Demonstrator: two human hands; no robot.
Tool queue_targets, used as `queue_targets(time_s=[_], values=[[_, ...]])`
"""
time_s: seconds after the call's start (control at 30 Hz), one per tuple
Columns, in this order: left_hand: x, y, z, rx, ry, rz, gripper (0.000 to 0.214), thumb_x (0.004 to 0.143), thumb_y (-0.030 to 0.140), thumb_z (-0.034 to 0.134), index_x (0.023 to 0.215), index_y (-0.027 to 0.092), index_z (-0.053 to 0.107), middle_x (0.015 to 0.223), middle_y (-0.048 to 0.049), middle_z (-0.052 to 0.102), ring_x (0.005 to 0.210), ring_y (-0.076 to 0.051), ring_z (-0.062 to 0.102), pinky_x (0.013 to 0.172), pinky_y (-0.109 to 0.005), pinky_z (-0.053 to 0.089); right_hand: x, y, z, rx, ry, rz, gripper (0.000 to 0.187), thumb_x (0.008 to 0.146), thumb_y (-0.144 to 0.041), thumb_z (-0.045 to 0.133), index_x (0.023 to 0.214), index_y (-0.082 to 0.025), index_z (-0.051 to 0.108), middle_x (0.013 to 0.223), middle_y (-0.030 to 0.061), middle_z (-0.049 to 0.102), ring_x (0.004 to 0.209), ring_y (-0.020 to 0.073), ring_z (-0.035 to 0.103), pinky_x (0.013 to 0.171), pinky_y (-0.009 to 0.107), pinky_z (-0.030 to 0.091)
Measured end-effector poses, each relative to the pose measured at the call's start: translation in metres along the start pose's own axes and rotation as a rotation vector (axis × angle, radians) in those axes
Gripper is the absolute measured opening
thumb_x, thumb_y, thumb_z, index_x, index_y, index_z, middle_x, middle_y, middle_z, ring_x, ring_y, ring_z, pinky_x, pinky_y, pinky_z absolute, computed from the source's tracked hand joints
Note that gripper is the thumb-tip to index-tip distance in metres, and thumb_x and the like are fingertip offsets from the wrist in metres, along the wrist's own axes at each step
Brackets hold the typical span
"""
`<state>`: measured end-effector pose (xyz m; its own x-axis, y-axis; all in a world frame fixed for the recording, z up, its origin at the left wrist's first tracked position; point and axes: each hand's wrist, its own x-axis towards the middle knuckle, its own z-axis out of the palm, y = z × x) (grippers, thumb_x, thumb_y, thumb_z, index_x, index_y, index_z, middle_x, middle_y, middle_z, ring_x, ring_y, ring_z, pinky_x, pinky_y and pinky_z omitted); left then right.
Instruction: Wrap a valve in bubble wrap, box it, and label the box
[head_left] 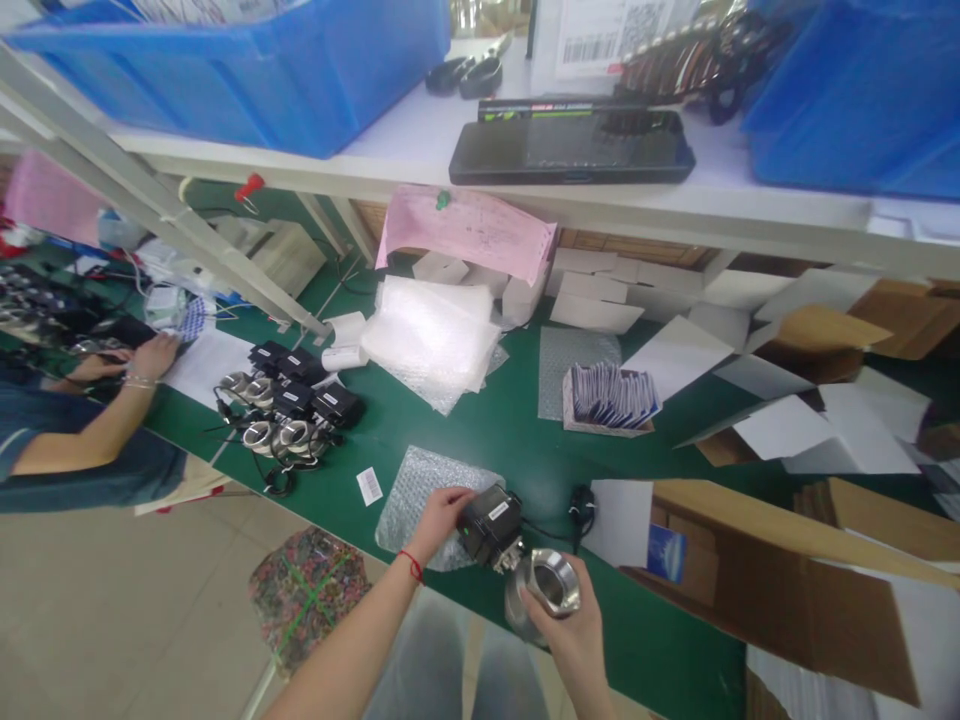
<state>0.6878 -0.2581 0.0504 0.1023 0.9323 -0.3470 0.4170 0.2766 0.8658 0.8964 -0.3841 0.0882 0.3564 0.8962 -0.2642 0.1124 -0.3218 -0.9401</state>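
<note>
A motorized valve, made of a black actuator box point(492, 520) joined to a silver metal valve body point(555, 582), is held over the front edge of the green bench. My left hand point(444, 515) grips the far left side of the black box. Wrapped round the metal body is my right hand point(574, 625), its fingers partly hidden behind the metal. A black cable point(581, 508) runs from the box to a coiled bundle on the right. Under the box and my left hand lies a sheet of bubble wrap point(412, 490). A small white label point(369, 486) rests to the left.
Several similar valves point(296, 400) stand at left, near a co-worker's arm point(112, 420). A small box of packets point(611, 398) and a stack of bubble bags point(431, 335) sit farther back. Open cartons point(787, 600) crowd the right. A shelf point(420, 150) crosses above.
</note>
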Motion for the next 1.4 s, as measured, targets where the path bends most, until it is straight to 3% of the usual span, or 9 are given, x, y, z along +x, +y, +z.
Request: queue_targets(time_s=[0.17, 0.43, 0.57, 0.7, 0.8, 0.9, 1.07, 1.2, 1.4], values=[[-0.01, 0.033, -0.007, 0.019, 0.106, 0.042, 0.034, 0.092, 0.043, 0.058, 0.088, 0.019, 0.082, 0.09, -0.0065, 0.08, 0.084, -0.023, 0.07, 0.08, -0.033, 0.051, 0.0, -0.008, 0.008, -0.197, -0.02, -0.145, 0.049, 0.067, -0.046, 0.08, 0.105, -0.019, 0.066, 0.094, 0.0066, 0.072, 0.08, 0.0248, 0.068, 0.076, 0.033, 0.056], [-0.043, 0.05, 0.002, 0.408, 0.039, 0.429, 0.044, 0.106, 0.041, 0.04, 0.118, 0.021, 0.077, 0.086, -0.0076, 0.074, 0.077, -0.018, 0.068, 0.071, -0.027, 0.05, 0.01, -0.008, 0.021, -0.052, 0.01, 0.079, 0.048, 0.069, -0.054, 0.079, 0.098, -0.019, 0.064, 0.083, 0.003, 0.071, 0.075, 0.0237, 0.068, 0.069, 0.031, 0.055], [-0.028, 0.055, 0.003, 0.394, 0.085, 0.339, 0.035, 0.104, 0.036, 0.047, 0.103, 0.023, 0.08, 0.091, -0.0064, 0.076, 0.082, -0.02, 0.069, 0.076, -0.029, 0.05, 0.008, -0.015, 0.026, -0.185, -0.023, -0.267, 0.038, 0.071, -0.035, 0.077, 0.104, -0.02, 0.066, 0.093, 0.0058, 0.072, 0.082, 0.0239, 0.069, 0.075, 0.033, 0.057], [-0.004, 0.053, -0.007, 0.166, 0.13, 0.173, 0.027, 0.094, 0.037, 0.059, 0.087, 0.023, 0.08, 0.088, -0.004, 0.077, 0.083, -0.021, 0.067, 0.081, -0.032, 0.048, 0.004, -0.026, 0.03, -0.274, -0.072, -0.557, 0.04, 0.073, -0.02, 0.07, 0.112, -0.02, 0.067, 0.106, 0.0106, 0.071, 0.097, 0.0261, 0.069, 0.088, 0.036, 0.058], [0.01, 0.037, -0.022, 0.099, 0.169, 0.133, 0.031, 0.09, 0.044, 0.058, 0.081, 0.021, 0.076, 0.085, -0.005, 0.073, 0.084, -0.022, 0.064, 0.082, -0.033, 0.047, 0.005, -0.026, 0.03, -0.221, -0.087, -0.444, 0.038, 0.073, -0.023, 0.073, 0.11, -0.02, 0.066, 0.103, 0.0087, 0.071, 0.093, 0.0249, 0.069, 0.085, 0.034, 0.057], [0.017, 0.014, -0.037, 0.07, 0.197, 0.079, 0.034, 0.087, 0.049, 0.055, 0.077, 0.019, 0.069, 0.083, -0.0066, 0.069, 0.084, -0.023, 0.061, 0.08, -0.035, 0.046, 0.006, -0.017, 0.026, -0.046, -0.044, -0.146, 0.041, 0.071, -0.034, 0.08, 0.105, -0.02, 0.064, 0.091, 0.0032, 0.069, 0.079, 0.0212, 0.066, 0.073, 0.03, 0.054], [0.019, -0.013, -0.04, -0.035, 0.05, -0.026, 0.039, 0.08, 0.055, 0.058, 0.071, 0.018, 0.065, 0.067, -0.0041, 0.065, 0.066, -0.02, 0.059, 0.066, -0.033, 0.047, 0.009, 0.002, 0.02, 0.374, -0.019, 0.226, 0.057, 0.066, -0.047, 0.088, 0.107, -0.019, 0.059, 0.085, 0.0009, 0.069, 0.074, 0.0193, 0.064, 0.07, 0.028, 0.051], [0.019, -0.014, -0.033, -0.092, 0.004, -0.064, 0.039, 0.077, 0.055, 0.063, 0.074, 0.017, 0.069, 0.07, -0.0038, 0.068, 0.068, -0.019, 0.059, 0.065, -0.03, 0.045, 0.015, 0.005, 0.024, 0.49, -0.127, 0.218, 0.053, 0.068, -0.043, 0.088, 0.107, -0.019, 0.06, 0.09, 0.0028, 0.07, 0.077, 0.0195, 0.064, 0.072, 0.029, 0.051], [0.023, -0.008, -0.032, -0.115, 0.027, -0.11, 0.045, 0.079, 0.059, 0.059, 0.075, 0.015, 0.068, 0.065, -0.0015, 0.063, 0.062, -0.016, 0.054, 0.059, -0.027, 0.039, 0.026, 0.015, 0.042, 0.229, -0.13, 0.039, 0.046, 0.066, -0.037, 0.083, 0.103, -0.018, 0.062, 0.086, 0.0015, 0.068, 0.077, 0.0197, 0.062, 0.073, 0.03, 0.051]])
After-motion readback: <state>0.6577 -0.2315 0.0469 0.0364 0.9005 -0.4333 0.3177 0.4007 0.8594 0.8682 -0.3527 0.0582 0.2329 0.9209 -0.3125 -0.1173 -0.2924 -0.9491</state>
